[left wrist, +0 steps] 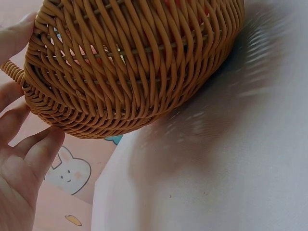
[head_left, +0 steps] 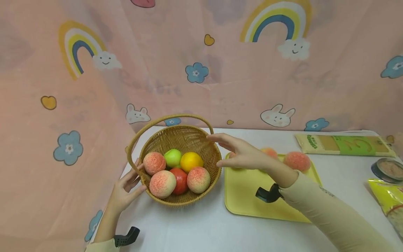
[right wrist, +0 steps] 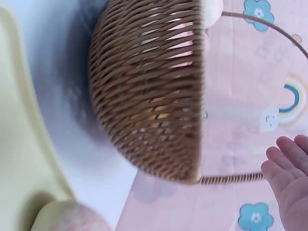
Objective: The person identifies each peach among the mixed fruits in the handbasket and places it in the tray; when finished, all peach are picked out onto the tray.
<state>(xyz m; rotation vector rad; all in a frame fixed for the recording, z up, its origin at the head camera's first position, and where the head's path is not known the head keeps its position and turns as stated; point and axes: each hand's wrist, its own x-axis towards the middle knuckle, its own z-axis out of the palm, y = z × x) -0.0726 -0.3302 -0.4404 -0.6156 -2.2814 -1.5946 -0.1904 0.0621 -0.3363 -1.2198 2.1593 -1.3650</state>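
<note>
A wicker basket [head_left: 179,201] with a tall handle stands on the white table. Inside lie three peaches, among them one at the front [head_left: 162,184], a green apple [head_left: 172,158], an orange [head_left: 191,162] and a red apple [head_left: 178,181]. My left hand [head_left: 124,192] touches the basket's left rim beside the handle base, thumb and fingers spread along it. In the left wrist view its fingertips [left wrist: 53,137] rest against the woven edge. My right hand [head_left: 239,152] reaches to the right rim with fingers loosely extended; in the right wrist view it appears apart from the wicker, near the handle.
Right of the basket lies a yellow tray [head_left: 252,199] with peaches, one at its far right [head_left: 297,161], partly behind my right arm. Farther right are a green-labelled long packet [head_left: 344,145], a round dark-rimmed container [head_left: 390,170] and a yellow bag [head_left: 388,199]. A printed pink cloth [head_left: 176,91] hangs behind.
</note>
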